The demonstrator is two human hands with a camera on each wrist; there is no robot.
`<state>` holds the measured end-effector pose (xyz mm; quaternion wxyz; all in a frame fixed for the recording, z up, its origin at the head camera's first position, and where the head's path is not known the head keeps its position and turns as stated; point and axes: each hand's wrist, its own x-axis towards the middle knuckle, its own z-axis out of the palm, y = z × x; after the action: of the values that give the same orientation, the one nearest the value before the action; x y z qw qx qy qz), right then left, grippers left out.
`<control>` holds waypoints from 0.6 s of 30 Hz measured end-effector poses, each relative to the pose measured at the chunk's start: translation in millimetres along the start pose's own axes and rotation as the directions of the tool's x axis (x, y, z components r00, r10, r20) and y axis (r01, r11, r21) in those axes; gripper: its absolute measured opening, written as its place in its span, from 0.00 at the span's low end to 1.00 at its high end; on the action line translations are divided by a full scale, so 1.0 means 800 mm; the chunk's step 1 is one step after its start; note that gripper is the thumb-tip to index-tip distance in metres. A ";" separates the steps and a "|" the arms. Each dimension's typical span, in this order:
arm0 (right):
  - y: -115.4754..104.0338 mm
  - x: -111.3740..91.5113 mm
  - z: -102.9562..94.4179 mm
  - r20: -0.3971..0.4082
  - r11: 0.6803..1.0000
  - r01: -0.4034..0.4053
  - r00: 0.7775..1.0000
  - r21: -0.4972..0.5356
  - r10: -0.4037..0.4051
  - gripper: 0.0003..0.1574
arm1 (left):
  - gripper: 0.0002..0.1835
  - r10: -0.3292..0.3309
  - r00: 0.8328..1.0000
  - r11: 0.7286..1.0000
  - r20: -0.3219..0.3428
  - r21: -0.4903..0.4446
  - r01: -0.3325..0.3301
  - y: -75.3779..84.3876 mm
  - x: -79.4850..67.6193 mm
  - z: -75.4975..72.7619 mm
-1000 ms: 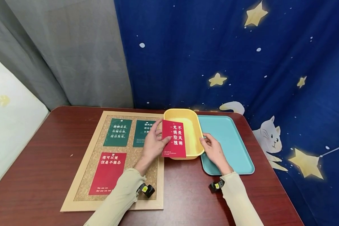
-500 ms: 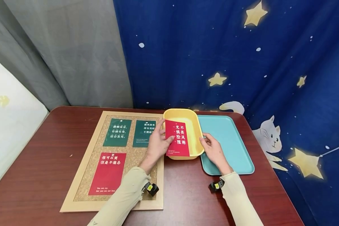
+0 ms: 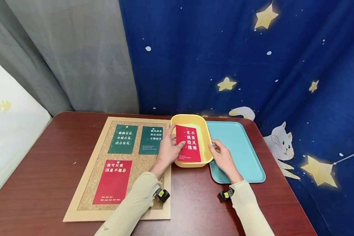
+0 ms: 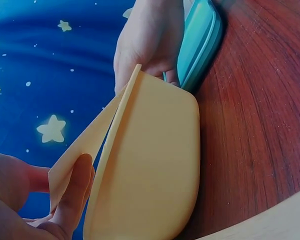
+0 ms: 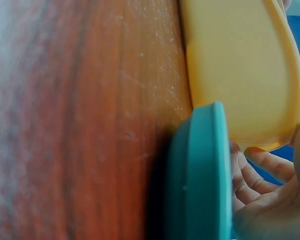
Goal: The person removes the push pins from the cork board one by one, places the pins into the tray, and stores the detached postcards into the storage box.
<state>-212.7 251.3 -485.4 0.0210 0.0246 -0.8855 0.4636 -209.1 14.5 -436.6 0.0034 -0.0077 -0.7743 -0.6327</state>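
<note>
My left hand (image 3: 168, 149) pinches a red card (image 3: 189, 144) with white lettering by its left edge, thumb on the printed face. The card is over the front part of a yellow plastic basin (image 3: 207, 137). From the left wrist view, the card's tan back (image 4: 87, 135) slants above the basin's rim. My right hand (image 3: 222, 155) grips the basin's right rim; in the right wrist view its fingers (image 5: 270, 165) lie against the basin's outside. What lies inside the basin under the card is hidden.
A wood-framed cork board (image 3: 146, 177) lies at the left, with two green cards (image 3: 122, 139) and another red card (image 3: 113, 182) on it. At the right of the basin is a turquoise tray (image 3: 239, 147). Curtains (image 3: 180, 65) hang behind the brown table (image 3: 41, 170).
My left hand has carried the red card rightward, from the basin's left edge to over its opening. The right hand has stayed on the rim.
</note>
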 end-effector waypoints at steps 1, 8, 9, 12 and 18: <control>0.000 0.000 0.000 -0.001 1.000 -0.001 1.000 0.002 0.001 0.23 | 0.43 0.003 1.000 1.000 -0.002 0.004 -0.003 0.000 0.001 0.001; -0.001 0.000 0.001 -0.009 1.000 -0.002 1.000 -0.005 0.002 0.23 | 0.42 -0.005 1.000 0.999 -0.018 0.035 0.005 -0.005 0.007 0.005; -0.001 0.000 0.001 -0.010 1.000 -0.001 1.000 -0.009 0.000 0.23 | 0.42 -0.007 1.000 0.999 -0.017 0.036 0.008 -0.005 0.008 0.005; 0.000 0.001 0.002 -0.012 1.000 0.005 1.000 -0.012 -0.005 0.24 | 0.42 -0.020 1.000 0.999 -0.006 0.044 0.020 -0.004 0.010 0.008; -0.001 -0.001 0.002 -0.010 1.000 0.005 1.000 -0.008 -0.005 0.24 | 0.42 -0.046 0.999 0.996 0.017 0.078 0.045 0.000 0.014 0.014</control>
<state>-212.3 249.6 -485.5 0.0267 0.0244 -0.8871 0.4601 -220.7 25.7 -438.6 -0.0182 0.0041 -0.7983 -0.6020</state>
